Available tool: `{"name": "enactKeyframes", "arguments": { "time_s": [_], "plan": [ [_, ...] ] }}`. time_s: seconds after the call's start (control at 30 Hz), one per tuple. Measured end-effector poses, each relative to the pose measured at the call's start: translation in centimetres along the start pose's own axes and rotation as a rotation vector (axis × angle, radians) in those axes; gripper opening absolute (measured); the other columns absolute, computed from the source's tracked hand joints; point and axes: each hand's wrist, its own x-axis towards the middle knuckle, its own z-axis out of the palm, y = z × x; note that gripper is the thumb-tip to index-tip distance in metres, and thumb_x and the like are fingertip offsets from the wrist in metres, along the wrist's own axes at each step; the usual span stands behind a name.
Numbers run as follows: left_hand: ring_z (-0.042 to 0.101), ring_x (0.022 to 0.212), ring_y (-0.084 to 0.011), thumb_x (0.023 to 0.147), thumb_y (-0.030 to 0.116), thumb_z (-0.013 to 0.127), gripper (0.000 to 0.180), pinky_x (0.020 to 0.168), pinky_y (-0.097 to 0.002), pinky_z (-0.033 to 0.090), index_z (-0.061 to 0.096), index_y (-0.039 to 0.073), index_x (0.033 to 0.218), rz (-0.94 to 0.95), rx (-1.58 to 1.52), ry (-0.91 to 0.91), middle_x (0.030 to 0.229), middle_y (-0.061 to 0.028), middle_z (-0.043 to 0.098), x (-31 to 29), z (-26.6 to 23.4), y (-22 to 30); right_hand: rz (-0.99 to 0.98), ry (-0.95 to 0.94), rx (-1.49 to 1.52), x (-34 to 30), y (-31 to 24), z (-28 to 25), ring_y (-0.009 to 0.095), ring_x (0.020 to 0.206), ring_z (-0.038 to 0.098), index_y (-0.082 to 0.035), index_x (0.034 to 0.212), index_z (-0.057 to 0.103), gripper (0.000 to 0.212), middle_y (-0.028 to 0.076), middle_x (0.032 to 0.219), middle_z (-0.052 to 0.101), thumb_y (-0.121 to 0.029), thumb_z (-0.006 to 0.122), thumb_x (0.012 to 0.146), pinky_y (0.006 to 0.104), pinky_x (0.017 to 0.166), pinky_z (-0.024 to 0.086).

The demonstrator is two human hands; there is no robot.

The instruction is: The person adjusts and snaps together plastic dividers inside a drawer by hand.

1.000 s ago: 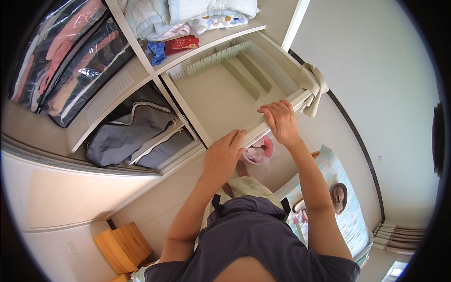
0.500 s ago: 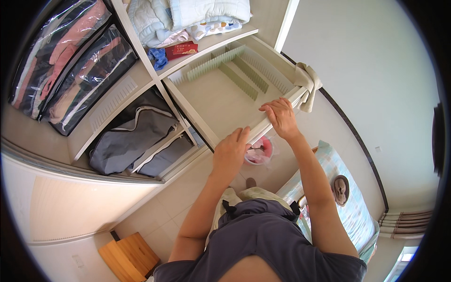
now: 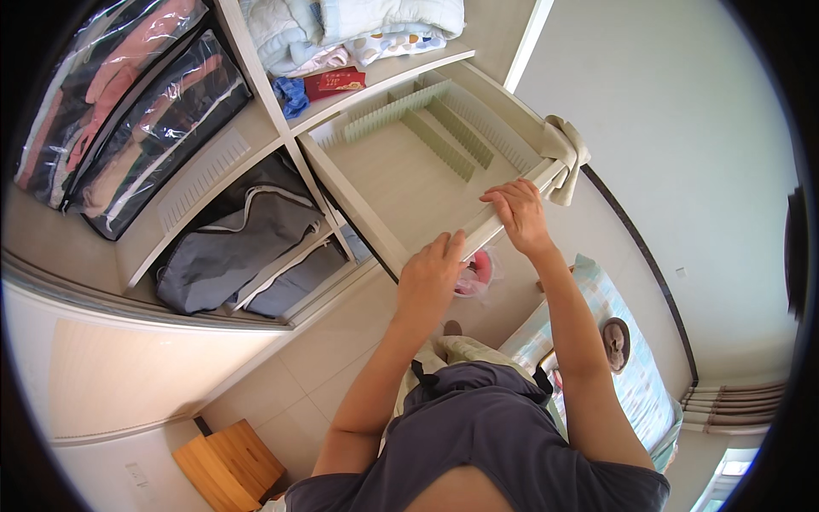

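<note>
A pale wooden drawer (image 3: 375,183) is pulled out of the wardrobe, with light green ridged divider strips (image 3: 438,141) standing toward its back and right. Both my hands are closed over the top edge of its front panel. My left hand (image 3: 429,277) grips near the left corner, thumb side hidden. My right hand (image 3: 519,213) holds further right, fingers curled over the rim. A beige cloth (image 3: 563,158) hangs over the drawer's right front corner, just beyond my right hand.
Above the drawer, a shelf holds folded quilts (image 3: 388,21), red envelopes (image 3: 334,83) and a blue cloth item (image 3: 292,97). Clear-fronted storage bags (image 3: 158,141) and grey bags (image 3: 247,243) fill the left compartments. Below are a bin (image 3: 474,277), a bed (image 3: 589,328) and a wooden stool (image 3: 229,465).
The view has shifted a little. The drawer looks slightly further out, its front covering more of the bin. Both hands keep their hold on the front edge.
</note>
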Motion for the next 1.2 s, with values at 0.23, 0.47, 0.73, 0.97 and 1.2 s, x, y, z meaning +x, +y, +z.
{"name": "enactKeyframes", "arguments": {
  "time_s": [0.23,0.47,0.73,0.97,1.2],
  "plan": [
    [0.061,0.081,-0.0213,0.073,0.018,0.07,0.05,0.067,-0.0324,0.051,0.052,0.007,0.119,-0.022,0.003,0.014,0.103,-0.0053,0.059,-0.1,0.6,0.3,0.007,-0.024,-0.012,-0.3,0.3,-0.1,0.025,0.094,0.056,-0.008,0.086,0.068,0.028,0.005,0.092,0.066,-0.021,0.044,0.094,0.043,0.099,0.033],
    [0.062,0.086,-0.0215,0.073,0.018,0.071,0.05,0.07,-0.0322,0.051,0.052,0.006,0.118,-0.044,-0.005,0.017,0.105,-0.0061,0.059,-0.1,0.4,0.2,0.037,-0.039,-0.02,-0.1,-0.3,-0.1,0.025,0.095,0.056,-0.008,0.086,0.068,0.03,0.006,0.093,0.066,-0.022,0.043,0.095,0.0437,0.1,0.032],
    [0.061,0.087,-0.0211,0.073,0.017,0.072,0.051,0.072,-0.0314,0.051,0.052,0.005,0.118,-0.05,-0.007,-0.02,0.105,-0.0069,0.058,-0.1,0.1,0.2,0.06,-0.036,-0.039,0.2,-0.7,-0.1,0.025,0.094,0.056,-0.008,0.085,0.068,0.032,0.006,0.092,0.066,-0.023,0.042,0.096,0.0443,0.099,0.033],
    [0.062,0.089,-0.0188,0.074,0.018,0.071,0.05,0.074,-0.0284,0.051,0.052,0.004,0.118,-0.012,0.013,-0.008,0.108,-0.0082,0.059,0.0,-0.1,0.1,0.078,-0.053,-0.034,0.1,-0.6,-0.1,0.025,0.096,0.056,-0.008,0.086,0.068,0.031,0.006,0.093,0.066,-0.022,0.042,0.096,0.0447,0.1,0.032],
    [0.061,0.09,-0.0175,0.075,0.019,0.071,0.049,0.075,-0.0268,0.051,0.052,0.004,0.117,-0.015,0.02,-0.028,0.109,-0.0079,0.059,0.0,-0.2,0.1,0.077,-0.062,-0.032,0.2,-0.8,-0.2,0.025,0.096,0.055,-0.008,0.087,0.069,0.031,0.006,0.093,0.066,-0.022,0.042,0.096,0.0446,0.101,0.031]
  ]
}}
